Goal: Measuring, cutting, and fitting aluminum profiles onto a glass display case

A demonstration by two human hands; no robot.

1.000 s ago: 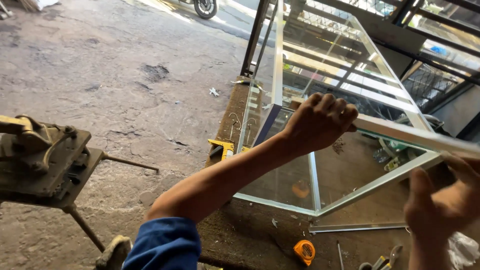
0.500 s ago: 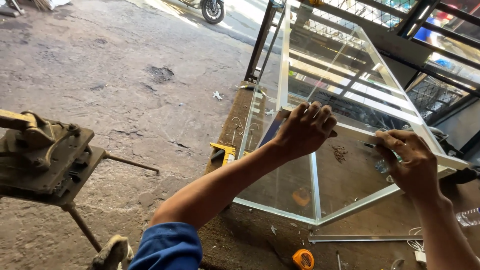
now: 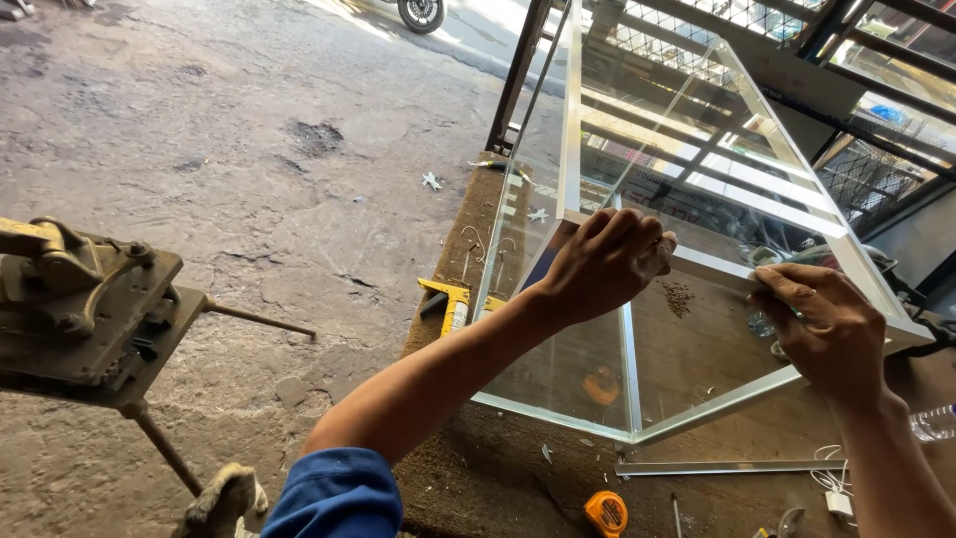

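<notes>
A large glass case with an aluminium frame (image 3: 573, 149) lies tilted on a brown workbench (image 3: 488, 478). My left hand (image 3: 602, 264) grips the near top frame bar of the case, its fingers curled over the edge. Farther right on the same bar, my right hand (image 3: 822, 324) presses down with the fingers closed on the rail. Both hands touch the frame about a hand's width apart. My blue sleeve (image 3: 334, 493) shows at the bottom.
A metal press tool on a stand (image 3: 85, 304) is at the left over cracked concrete. A yellow caulking gun (image 3: 448, 299) lies beside the case. An orange tape measure (image 3: 605, 513), a loose aluminium strip (image 3: 717, 466) and a plastic bottle (image 3: 931, 423) rest on the bench. Metal grilles stand at the far right.
My right hand came up from the lower right and settled on the frame bar. My left hand stayed on the bar, shifting slightly.
</notes>
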